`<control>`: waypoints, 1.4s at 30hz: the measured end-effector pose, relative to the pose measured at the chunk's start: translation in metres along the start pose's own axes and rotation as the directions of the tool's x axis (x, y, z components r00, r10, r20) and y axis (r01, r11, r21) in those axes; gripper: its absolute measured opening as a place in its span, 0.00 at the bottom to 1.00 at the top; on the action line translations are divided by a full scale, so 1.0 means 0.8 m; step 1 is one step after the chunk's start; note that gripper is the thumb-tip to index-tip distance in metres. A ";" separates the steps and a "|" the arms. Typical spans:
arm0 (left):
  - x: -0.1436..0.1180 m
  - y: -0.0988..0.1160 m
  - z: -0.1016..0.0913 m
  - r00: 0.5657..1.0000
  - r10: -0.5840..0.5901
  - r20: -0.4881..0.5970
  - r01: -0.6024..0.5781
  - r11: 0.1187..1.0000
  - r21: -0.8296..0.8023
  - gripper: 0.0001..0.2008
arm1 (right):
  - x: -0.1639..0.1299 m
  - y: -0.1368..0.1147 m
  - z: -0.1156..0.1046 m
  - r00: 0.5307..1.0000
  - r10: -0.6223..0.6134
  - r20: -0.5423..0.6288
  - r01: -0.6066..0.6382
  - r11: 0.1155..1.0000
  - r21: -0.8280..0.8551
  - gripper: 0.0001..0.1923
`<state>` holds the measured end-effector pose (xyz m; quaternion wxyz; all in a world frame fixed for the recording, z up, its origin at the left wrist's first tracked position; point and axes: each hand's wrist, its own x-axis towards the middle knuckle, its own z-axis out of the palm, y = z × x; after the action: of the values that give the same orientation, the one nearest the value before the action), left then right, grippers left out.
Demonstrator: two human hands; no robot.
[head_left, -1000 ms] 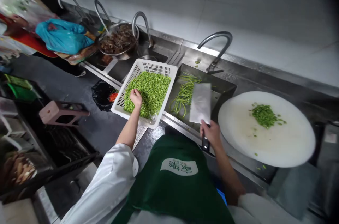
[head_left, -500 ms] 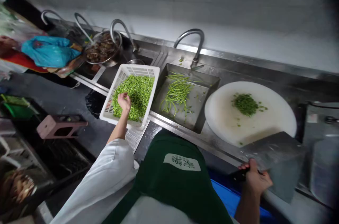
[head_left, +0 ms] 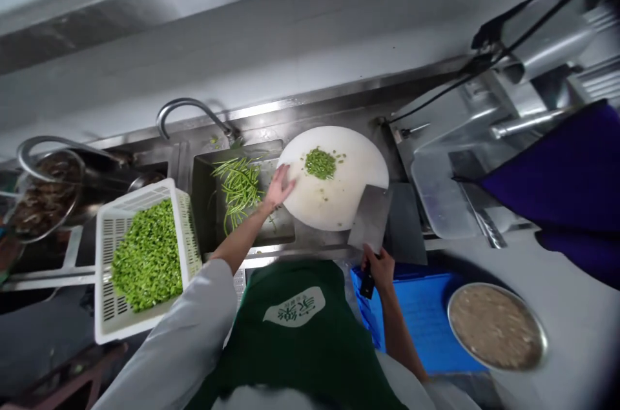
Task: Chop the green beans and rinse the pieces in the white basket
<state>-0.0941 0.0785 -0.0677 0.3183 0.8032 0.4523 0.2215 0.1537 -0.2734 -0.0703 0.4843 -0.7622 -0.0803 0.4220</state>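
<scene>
Your left hand (head_left: 278, 185) lies flat and released on the edge of the cutting board (head_left: 334, 203); your right hand (head_left: 379, 268) is clenched on the cleaver (head_left: 371, 226) at the board's near rim. The chopped beans (head_left: 320, 163) sit mid-board. Risk: with that blade so close, fingers straying inward could get nicked.

Left hand (head_left: 279, 185) open, fingers spread, arm extended toward 12 o'clock. Right hand (head_left: 378, 266) fisted in grip, elbow bent, at 4 o'clock.

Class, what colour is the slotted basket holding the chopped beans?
White. The basket shows best in the head view, with bright green chopped beans heaped inside.
</scene>
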 end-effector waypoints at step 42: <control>-0.003 0.035 -0.058 0.965 -0.071 -0.253 0.109 0.984 0.138 0.28 | 0.012 -0.171 0.303 0.734 -0.033 0.679 0.309 0.906 -0.290 0.13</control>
<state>-0.1089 0.0797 -0.0153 0.2078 0.7696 0.5399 0.2703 0.0243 -0.0350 -0.0075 0.3029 -0.6322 -0.3981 0.5916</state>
